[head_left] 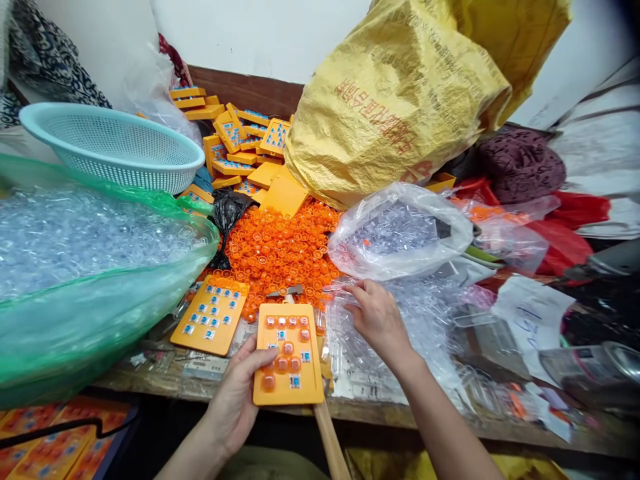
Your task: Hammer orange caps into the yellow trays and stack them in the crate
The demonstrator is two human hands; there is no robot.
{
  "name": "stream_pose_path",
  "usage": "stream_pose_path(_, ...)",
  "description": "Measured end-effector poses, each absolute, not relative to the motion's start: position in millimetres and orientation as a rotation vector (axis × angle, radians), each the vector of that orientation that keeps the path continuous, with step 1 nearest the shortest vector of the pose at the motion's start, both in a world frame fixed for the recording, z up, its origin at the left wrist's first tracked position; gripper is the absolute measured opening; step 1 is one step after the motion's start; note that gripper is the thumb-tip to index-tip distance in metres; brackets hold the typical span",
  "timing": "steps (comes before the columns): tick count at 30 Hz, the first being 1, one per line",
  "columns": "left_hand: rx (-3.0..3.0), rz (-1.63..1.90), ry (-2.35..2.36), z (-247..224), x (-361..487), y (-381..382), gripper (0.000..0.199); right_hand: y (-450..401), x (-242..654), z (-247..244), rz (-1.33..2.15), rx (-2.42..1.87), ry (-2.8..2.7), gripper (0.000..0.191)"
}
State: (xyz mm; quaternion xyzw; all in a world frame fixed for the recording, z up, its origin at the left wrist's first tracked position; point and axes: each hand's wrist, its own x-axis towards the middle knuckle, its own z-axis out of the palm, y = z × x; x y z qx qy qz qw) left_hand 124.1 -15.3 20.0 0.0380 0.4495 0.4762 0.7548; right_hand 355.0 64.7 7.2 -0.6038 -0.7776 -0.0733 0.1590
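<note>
My left hand [235, 400] grips the lower left edge of an orange plastic tray [289, 353] at the table's front edge. The tray carries several small blue squares, some capped with clear orange-tinted buttons. My right hand [377, 317] reaches into a heap of clear plastic caps [425, 320] just right of the tray, fingers curled over the pieces; whether it holds one is hidden. A second orange tray [210, 315] with blue squares lies flat to the left. Behind both trays spreads a pile of small orange rings [280, 250].
A green bag of clear pieces [75, 267] fills the left, a light blue colander [115, 143] behind it. Stacked orange trays [235, 143] sit at the back, a big yellow sack [400, 93] to their right. A clear bag [400, 230] lies by the caps. A wooden stick [330, 443] juts out below.
</note>
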Motion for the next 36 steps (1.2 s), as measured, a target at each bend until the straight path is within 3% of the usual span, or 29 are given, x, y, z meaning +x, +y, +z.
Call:
stream_pose_path(7, 0.121, 1.026, 0.921, 12.8, 120.0, -15.9, 0.043, 68.2, 361.7, 2.9, -0.194, -1.563, -2.159, 0.015)
stream_pose_path(13, 0.175, 1.031, 0.865, 9.3, 117.8, -18.4, 0.047, 52.9, 343.1, 9.2, -0.237, -1.326, -1.921, 0.026)
stream_pose_path(22, 0.085, 1.082, 0.878, 6.9, 121.0, -18.0, 0.038, 4.1, 279.1, 15.8, 0.173, -0.82, -2.006, 0.032)
stream_pose_path(27, 0.176, 1.091, 0.774, 1.8, 122.3, -19.1, 0.046, 2.4, 272.1, 8.3, 0.264, -0.85, -1.932, 0.03)
stream_pose_path(36, 0.245, 1.137, 0.726, 1.8, 125.2, -21.9, 0.043, -6.2, 265.3, -2.7, 0.333, -0.91, -1.853, 0.048)
